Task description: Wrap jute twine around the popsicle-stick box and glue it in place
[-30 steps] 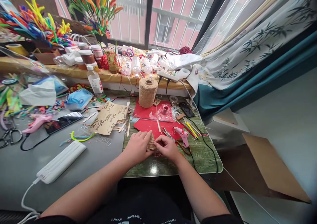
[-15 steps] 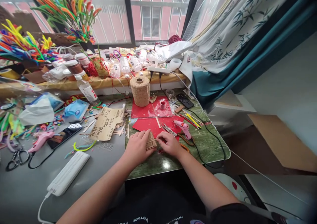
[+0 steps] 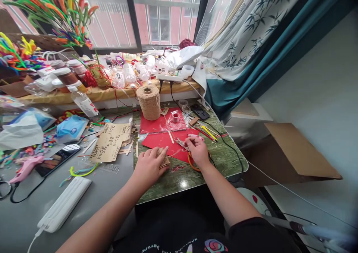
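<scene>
My left hand [image 3: 149, 165] is closed around a small twine-wrapped piece [image 3: 164, 160], holding it low over the green mat; the fingers cover part of it. To its right, my right hand [image 3: 198, 150] is over the scissors [image 3: 181, 142], with its fingers curled together. Whether anything is pinched in those fingertips cannot be made out. The scissors' orange handles [image 3: 192, 164] show below the hand. Only a bit of the pink glue gun [image 3: 199, 137] appears behind the fingers. Under the scissors lies red sheet material [image 3: 156, 140].
A big twine spool [image 3: 149, 104] stands behind the hands. Pencils [image 3: 208, 133], a black cable and a round-topped black device [image 3: 200, 111] lie to the right. Sandpaper [image 3: 107, 148], wooden sticks and a white power strip [image 3: 64, 204] are on the left. Bottles crowd the sill.
My right hand has left the twine-wrapped piece and moved right and up, over the scissors and glue gun. My left hand still holds the piece. The camera view has turned slightly right.
</scene>
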The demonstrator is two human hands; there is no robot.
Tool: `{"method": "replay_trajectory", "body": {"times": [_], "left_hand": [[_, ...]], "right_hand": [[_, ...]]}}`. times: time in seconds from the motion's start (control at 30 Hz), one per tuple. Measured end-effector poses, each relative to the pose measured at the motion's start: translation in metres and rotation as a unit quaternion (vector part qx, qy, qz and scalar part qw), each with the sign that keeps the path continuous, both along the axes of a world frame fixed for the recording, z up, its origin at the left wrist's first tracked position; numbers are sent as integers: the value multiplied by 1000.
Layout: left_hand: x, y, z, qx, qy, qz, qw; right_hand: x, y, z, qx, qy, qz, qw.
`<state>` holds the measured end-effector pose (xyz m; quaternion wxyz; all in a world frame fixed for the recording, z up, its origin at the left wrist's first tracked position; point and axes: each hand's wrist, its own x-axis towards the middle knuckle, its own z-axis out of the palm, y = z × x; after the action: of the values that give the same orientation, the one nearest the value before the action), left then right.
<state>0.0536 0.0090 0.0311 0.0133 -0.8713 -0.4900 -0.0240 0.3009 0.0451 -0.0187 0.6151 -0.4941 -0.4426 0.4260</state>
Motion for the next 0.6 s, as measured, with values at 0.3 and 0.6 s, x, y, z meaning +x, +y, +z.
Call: {"method": "replay_trajectory", "body": {"times": [0.3,0.6], "left_hand": [[-2,1,0,-19,-41,-5,999],[1,1,2,-17,-40,-1,999]], "right_hand": [[51,-14,100,248,35,-232,940],[-8,12,37,180,-345,82,918]]}}
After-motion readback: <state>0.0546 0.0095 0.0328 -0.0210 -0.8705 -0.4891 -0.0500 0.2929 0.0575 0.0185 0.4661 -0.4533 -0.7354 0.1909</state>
